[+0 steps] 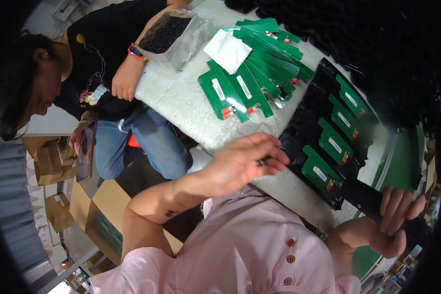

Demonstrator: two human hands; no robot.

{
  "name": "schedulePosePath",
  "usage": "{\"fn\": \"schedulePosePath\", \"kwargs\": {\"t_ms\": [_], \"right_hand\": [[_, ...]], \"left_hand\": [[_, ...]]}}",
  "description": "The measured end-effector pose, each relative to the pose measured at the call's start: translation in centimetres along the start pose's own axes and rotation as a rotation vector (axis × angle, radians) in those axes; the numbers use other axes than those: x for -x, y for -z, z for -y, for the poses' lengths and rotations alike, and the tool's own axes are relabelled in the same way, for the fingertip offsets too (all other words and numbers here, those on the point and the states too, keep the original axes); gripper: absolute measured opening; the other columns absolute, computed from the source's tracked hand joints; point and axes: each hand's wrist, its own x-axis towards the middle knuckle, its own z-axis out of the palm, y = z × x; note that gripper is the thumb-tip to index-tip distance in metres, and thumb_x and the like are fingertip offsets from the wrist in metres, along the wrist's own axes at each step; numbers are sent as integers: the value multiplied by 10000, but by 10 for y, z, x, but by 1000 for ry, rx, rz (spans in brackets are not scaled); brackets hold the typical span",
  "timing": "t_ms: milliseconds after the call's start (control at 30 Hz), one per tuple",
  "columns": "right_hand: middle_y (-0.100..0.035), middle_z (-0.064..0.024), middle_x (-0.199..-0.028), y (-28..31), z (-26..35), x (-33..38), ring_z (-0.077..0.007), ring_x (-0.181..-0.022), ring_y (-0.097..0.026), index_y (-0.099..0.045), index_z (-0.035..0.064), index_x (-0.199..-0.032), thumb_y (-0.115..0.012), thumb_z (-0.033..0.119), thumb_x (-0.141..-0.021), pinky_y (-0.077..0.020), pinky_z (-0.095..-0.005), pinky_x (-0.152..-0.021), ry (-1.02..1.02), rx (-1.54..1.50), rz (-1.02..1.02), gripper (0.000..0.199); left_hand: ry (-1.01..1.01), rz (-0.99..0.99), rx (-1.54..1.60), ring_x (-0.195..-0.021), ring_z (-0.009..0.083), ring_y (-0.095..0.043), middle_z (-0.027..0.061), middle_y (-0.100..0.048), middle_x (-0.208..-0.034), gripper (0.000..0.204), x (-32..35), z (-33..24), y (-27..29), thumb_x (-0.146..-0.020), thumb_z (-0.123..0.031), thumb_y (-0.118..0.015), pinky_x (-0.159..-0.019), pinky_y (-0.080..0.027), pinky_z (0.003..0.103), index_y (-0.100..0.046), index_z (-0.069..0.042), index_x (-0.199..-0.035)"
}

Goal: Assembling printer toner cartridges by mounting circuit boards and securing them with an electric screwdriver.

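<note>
My left hand is raised near the table's front edge, beside the lower left end of a black plastic tray-like frame. Its fingers are curled around a few small dark pieces, too small to name for sure. Several green circuit boards with white labels lie in a row in the frame. At the right, my right hand grips a long black bar-like thing. Its inner end reaches the nearest board's corner, and its far end fades into shadow, so its kind is unclear.
A fanned pile of green circuit boards with a white paper packet lies on the white-covered table. A bag-lined box of small black pieces stands at the back left. Beside it sits another person with a tablet-like device.
</note>
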Motion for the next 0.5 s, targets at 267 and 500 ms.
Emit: {"fn": "schedulePosePath", "kwargs": {"t_ms": [267,500], "right_hand": [[-506,100,-498,-7,14,-7,-4,-422,-452,-418,123,-797,-641,67,-583,-375,-139,-505,96,-166,57,314],[-506,82,-528,-2,24,-12,-24,-474,-487,-412,125,-816,-608,22,-624,-387,-144,-522,-51,-10,194,294]], "left_hand": [[235,32,-33,-797,100,-563,55,-595,-915,202,-48,43,-31,-879,-148,-549,-715,-466,212,-548,-16,-1032],[244,23,58,-791,85,-579,26,-603,-903,237,-56,53,-34,-879,-166,-552,-697,-487,194,-556,-39,-1079]]}}
